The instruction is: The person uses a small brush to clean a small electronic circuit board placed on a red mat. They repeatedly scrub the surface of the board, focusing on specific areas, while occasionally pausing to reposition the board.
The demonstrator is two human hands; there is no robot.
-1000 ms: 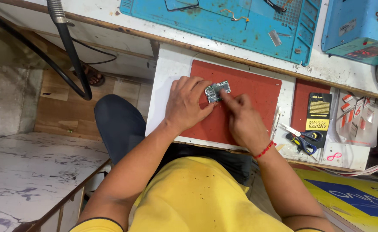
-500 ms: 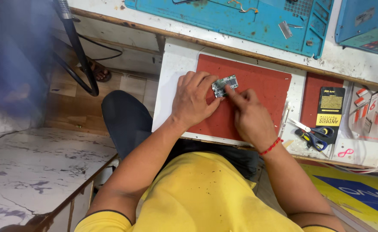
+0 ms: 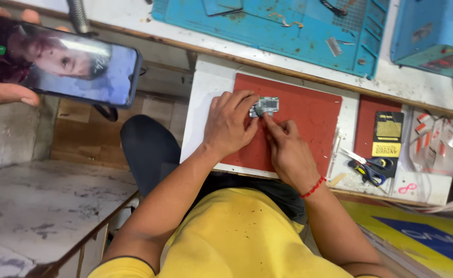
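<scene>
Phone (image 3: pixel 61 64) — held up at far left by another person's hand (image 3: pixel 0 92).
Left hand (image 3: pixel 229 123) — fingers clamped on board (image 3: pixel 264 106), pinning it flat on red mat (image 3: pixel 309 116).
Right hand (image 3: pixel 288 149) — fingers together, tips pressed against board.
Scissors (image 3: pixel 365 167) — on bench (image 3: pixel 211 82), within reach.

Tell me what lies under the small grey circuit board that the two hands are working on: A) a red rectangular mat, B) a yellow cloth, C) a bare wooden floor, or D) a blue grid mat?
A: the small grey circuit board, touched by the left hand and the right hand, lies on the red rectangular mat; the blue grid mat lies farther back.
</scene>
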